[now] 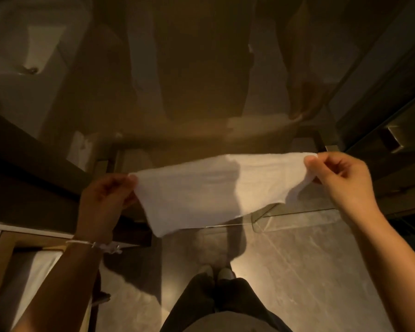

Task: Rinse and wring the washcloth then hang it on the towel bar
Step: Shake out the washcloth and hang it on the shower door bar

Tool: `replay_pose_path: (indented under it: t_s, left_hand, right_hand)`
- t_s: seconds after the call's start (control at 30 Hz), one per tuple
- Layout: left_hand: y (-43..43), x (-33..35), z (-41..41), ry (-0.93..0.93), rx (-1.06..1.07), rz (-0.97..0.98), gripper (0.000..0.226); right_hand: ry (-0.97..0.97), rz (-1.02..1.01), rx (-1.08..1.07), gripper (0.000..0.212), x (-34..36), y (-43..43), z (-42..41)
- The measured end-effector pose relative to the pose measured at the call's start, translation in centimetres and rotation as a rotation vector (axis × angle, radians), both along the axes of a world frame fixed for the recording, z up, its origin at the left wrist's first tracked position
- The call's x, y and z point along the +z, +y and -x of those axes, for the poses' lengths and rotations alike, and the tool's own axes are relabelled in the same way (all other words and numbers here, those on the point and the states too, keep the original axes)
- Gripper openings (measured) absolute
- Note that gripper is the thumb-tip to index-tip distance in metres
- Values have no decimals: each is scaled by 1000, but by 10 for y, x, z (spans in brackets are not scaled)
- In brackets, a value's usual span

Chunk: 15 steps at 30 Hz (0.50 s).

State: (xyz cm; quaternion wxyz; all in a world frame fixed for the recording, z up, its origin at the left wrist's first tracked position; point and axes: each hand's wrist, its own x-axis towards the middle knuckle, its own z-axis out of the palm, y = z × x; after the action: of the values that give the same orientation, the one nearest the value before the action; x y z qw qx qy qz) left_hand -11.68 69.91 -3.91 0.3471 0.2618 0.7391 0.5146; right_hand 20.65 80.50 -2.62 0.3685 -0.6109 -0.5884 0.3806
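Washcloth (216, 188): held spread out in the air above the tiled floor (297, 259), in front of a glass panel (297, 212).
Left hand (106, 197): closed on the washcloth's left corner; a string bracelet (98, 245) is worn at the wrist.
Right hand (340, 178): pinched shut on the right corner.

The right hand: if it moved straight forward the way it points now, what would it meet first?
Probably the glass panel ahead. The right hand pinches the washcloth corner just before it, nothing visible between; depth is unclear.
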Motion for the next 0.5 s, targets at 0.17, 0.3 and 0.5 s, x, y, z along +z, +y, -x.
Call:
replay_pose_path:
  t_s: [0.17, 0.3, 0.5]
  left_hand:
    - [2, 9, 5, 396, -91, 48, 14]
    - [15, 6, 18, 793, -184, 140, 26]
    - [21, 4, 28, 841, -450, 126, 36]
  right_hand:
    - [-193, -96, -16, 9, 7, -2, 4]
    - [-465, -86, 25, 28, 5, 8, 4]
    - [-668, -136, 305, 43, 8, 15, 3]
